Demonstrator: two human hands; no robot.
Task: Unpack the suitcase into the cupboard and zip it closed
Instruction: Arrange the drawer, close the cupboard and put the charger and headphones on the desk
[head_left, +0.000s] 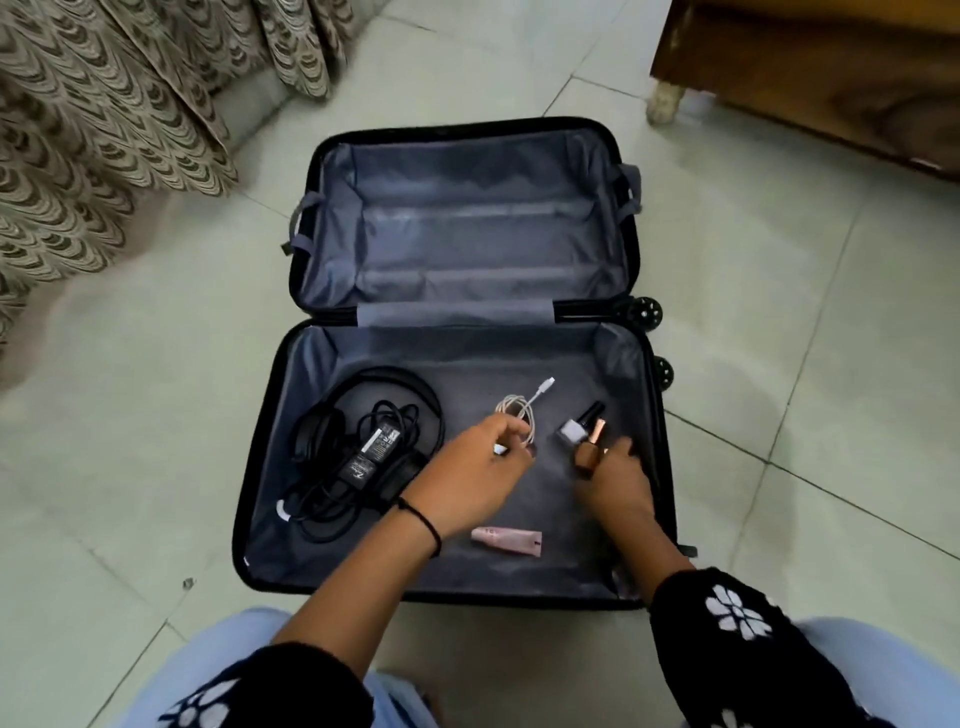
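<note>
Two halves of the suitcase (467, 353) lie open flat on the floor (156, 415); in its near half the left hand (467, 467), fingers curled, pinches a coiled white cable (519, 410) at the middle; the right hand (618, 483), blurred, grips a copper-coloured tube (592, 447) beside a nail polish bottle (576, 423) towards the suitcase's right wall; the black adapter (371, 457) at its left, tangled with headphones (317, 431), bears labels too small to read.

Person in a black top, left sleeve (291, 686) and right sleeve (727, 639) both printed with big white flower shapes and ending short of the wrists, light blue trousers (234, 639) below, a thin black band (422, 522) round the wrist of the left hand (483, 467).
</note>
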